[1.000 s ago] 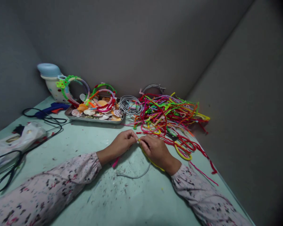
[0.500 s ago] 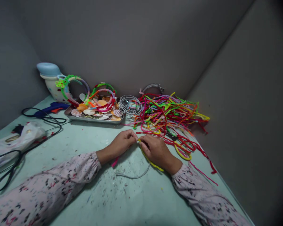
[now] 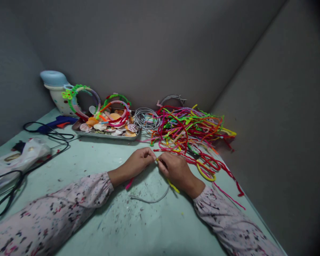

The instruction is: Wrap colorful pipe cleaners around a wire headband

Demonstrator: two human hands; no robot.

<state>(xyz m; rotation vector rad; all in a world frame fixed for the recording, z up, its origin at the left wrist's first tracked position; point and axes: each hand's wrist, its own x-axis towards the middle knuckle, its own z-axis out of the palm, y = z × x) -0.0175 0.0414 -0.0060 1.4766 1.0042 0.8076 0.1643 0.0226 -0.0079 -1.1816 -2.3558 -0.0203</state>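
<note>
Two pale sleeves with a dark floral print (image 3: 66, 209) reach in over the pale green table (image 3: 117, 231). A thin, curved grey wire (image 3: 149, 202) shows below the hands, its right end rising toward the right hand (image 3: 178, 172). Beneath that hand pokes the loose end of a fuzzy yellow stem (image 3: 174, 187), with a short yellow bit visible between both hands. The right hand's fingers are curled closed around this stem; those of the left hand (image 3: 137, 163) pinch together at the short bit, anything else inside them hidden. A fuzzy pink tip (image 3: 129, 184) sticks out under the left wrist.

Off to the left, a looping black cable (image 3: 22, 175) lies by a white plastic bag (image 3: 37, 149). Farther back are a blue tool (image 3: 54, 123), a shallow metal tray (image 3: 106, 136) of seashells (image 3: 100, 126) with fuzzy multicoloured hoops (image 3: 128, 114), a grey wire coil (image 3: 137, 119) and, rightmost, a tangled heap of colourful fuzzy stems (image 3: 192, 124). A cream container with a light-blue top (image 3: 61, 99) stands behind the tool.
</note>
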